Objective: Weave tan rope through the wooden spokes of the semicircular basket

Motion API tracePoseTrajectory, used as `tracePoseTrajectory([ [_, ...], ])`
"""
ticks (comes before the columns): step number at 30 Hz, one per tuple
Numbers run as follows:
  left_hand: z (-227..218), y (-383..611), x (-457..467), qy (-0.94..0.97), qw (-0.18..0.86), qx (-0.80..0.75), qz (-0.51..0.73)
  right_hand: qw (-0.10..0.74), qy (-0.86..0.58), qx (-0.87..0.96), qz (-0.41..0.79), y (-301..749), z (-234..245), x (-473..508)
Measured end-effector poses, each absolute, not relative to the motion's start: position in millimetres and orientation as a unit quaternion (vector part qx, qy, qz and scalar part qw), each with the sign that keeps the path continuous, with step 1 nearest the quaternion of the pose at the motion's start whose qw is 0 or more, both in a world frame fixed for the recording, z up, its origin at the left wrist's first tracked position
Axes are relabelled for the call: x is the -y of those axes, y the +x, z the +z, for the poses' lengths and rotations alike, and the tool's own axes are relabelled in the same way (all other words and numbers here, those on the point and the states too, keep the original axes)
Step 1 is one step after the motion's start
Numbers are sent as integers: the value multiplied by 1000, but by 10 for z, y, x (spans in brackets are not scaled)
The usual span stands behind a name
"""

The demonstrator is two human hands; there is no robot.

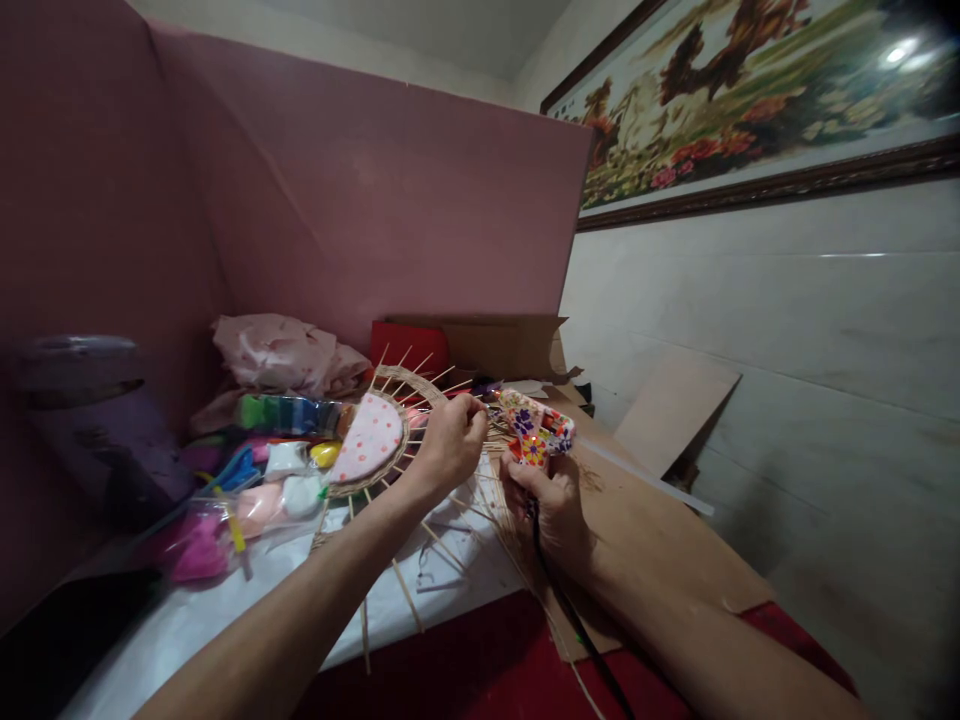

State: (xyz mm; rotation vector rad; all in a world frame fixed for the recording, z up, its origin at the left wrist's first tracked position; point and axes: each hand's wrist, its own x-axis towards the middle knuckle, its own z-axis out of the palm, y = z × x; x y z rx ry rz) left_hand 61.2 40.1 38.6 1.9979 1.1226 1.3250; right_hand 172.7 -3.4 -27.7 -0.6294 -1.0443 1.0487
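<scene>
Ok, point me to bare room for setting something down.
The cardboard between the right forearm and the white strip looks free; so does the red surface between the forearms, nearer than the white sheet. Around the left hand and left of it: crowded with sticks, woven piece, clay packs.

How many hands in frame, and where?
2. Left hand: among the thin sticks to the right of the spotted half-round panel. Right hand: holding the flower-patterned glue gun. No sign of others hidden.
</scene>
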Motion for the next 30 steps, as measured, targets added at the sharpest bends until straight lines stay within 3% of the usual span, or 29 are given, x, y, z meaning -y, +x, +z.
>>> tracePoseTrajectory([
  [6, 404, 618, -391, 548, 625, -309, 462, 690, -282, 477, 467, 1729, -263, 64],
  [12, 364, 565, -410, 425, 796, -297, 314, 682, -257, 455, 511, 1764, -194, 100],
  [14, 313, 590, -396, 435, 810, -296, 260, 707, -240, 441, 498, 1783, -142, 98],
  [18, 288, 628, -348, 528, 738, -297, 297, 726, -220, 418, 499, 1792, -69, 98],
  [22, 315, 599, -372, 532, 693, -337, 352, 709, -223, 406, 531, 1782, -74, 109],
  [30, 310, 557, -430, 479, 689, -261, 477, 629, -215, 393, 635, 1818, -97, 93],
])
